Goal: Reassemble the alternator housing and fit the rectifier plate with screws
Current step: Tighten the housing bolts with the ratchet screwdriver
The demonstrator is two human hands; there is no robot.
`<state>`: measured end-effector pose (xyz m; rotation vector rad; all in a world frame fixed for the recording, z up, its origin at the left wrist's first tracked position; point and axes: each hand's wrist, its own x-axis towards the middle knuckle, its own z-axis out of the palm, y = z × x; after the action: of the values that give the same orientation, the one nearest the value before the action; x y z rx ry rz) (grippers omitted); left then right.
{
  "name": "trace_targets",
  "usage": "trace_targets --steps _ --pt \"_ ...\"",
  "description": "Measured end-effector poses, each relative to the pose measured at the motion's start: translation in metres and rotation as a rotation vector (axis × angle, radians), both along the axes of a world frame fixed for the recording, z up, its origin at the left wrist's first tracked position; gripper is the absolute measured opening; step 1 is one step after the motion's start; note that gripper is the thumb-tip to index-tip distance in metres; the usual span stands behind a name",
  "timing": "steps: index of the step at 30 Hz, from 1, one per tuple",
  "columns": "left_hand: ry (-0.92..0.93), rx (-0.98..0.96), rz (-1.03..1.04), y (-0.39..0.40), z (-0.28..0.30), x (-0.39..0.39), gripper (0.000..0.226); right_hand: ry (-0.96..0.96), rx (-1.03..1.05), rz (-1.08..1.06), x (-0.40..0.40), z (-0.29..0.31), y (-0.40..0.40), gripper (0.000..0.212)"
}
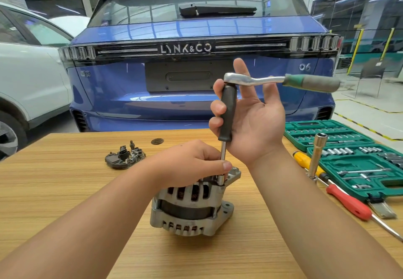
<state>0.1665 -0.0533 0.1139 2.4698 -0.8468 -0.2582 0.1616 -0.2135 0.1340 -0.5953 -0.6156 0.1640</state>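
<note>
The grey alternator (192,206) stands upright on the table, slotted housing halves together around a dark middle band. The black rectifier plate (125,157) lies apart, behind it to the left.

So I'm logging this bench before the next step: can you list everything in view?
alternator: 1, silver, table centre, upright
rectifier plate: 1, black, table, behind-left of alternator
socket driver: 1, black grip, upright on alternator's top
ratchet: 1, silver with green grip, atop driver
socket set case: 1, green, table right, open
screwdrivers: 2, red and yellow, beside case
car: 1, blue, behind table
left hand: pinches driver shaft
right hand: grips driver handle
</note>
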Motion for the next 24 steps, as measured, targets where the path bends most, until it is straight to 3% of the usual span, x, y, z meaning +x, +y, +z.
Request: trace_targets --steps 5,10,12,15,19,24 --pt "-0.011 0.006 -0.003 0.0 0.0 0.001 0.039 0.086 -0.083 -0.097 0.002 0.005 0.002 0.058" --pt "-0.046 0.067 -0.007 -0.002 -0.002 0.0 0.036 0.168 -0.306 -0.497 0.001 0.013 0.004 0.024" --pt "-0.047 0.057 -0.001 -0.001 -0.002 0.001 0.042 0.169 -0.312 -0.365 -0.001 0.013 0.003 0.017" --pt "-0.03 0.044 0.003 0.001 -0.002 0.003 0.044 0.199 -0.231 -0.112 -0.002 0.013 -0.003 0.023" --pt "-0.014 0.019 -0.014 0.003 -0.003 0.004 0.038 0.165 -0.195 -0.077 -0.002 0.01 -0.001 0.02" --pt "-0.03 0.016 -0.022 0.006 -0.004 0.005 0.038 0.095 -0.131 -0.134 -0.003 0.008 0.005 0.041"
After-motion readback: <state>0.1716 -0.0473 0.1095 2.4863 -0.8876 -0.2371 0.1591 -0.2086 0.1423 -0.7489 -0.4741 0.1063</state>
